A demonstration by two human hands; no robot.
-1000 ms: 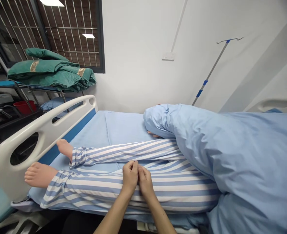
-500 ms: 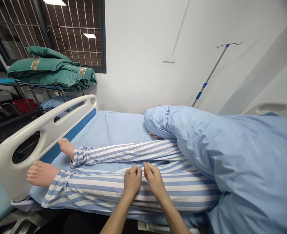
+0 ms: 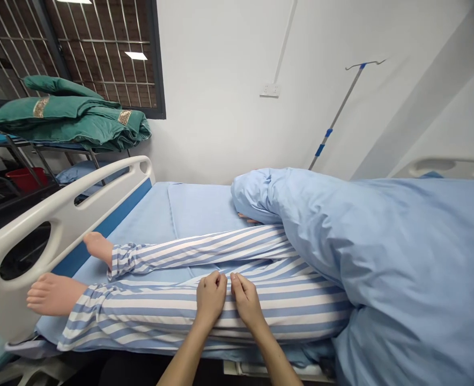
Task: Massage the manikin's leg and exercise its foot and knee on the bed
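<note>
My left hand (image 3: 211,299) is a loose fist, knuckles up, over the thigh of the nearer leg in blue-and-white striped trousers (image 3: 156,308). Beside it, a small gap away, my right hand (image 3: 245,300) is also curled closed, its thumb along the side. Nothing shows in either fist, and the trouser cloth is not pulled up around them. Whether the fists press on the leg or hover just above it, I cannot tell. The legs lie straight on the bed, ending in bare manikin-like feet (image 3: 56,295). A light blue quilt (image 3: 382,241) hides the upper body.
A cream footboard (image 3: 66,214) with cut-out handles closes off the bed's left end. Blue sheet (image 3: 200,206) lies beyond the legs. An IV pole (image 3: 337,115) leans near the wall. Folded green quilts (image 3: 76,118) are piled on a rack below the barred window (image 3: 100,48).
The whole scene has shifted slightly left in view as my head turned a little right. Both fists stay closed over the same thigh, with little movement.
</note>
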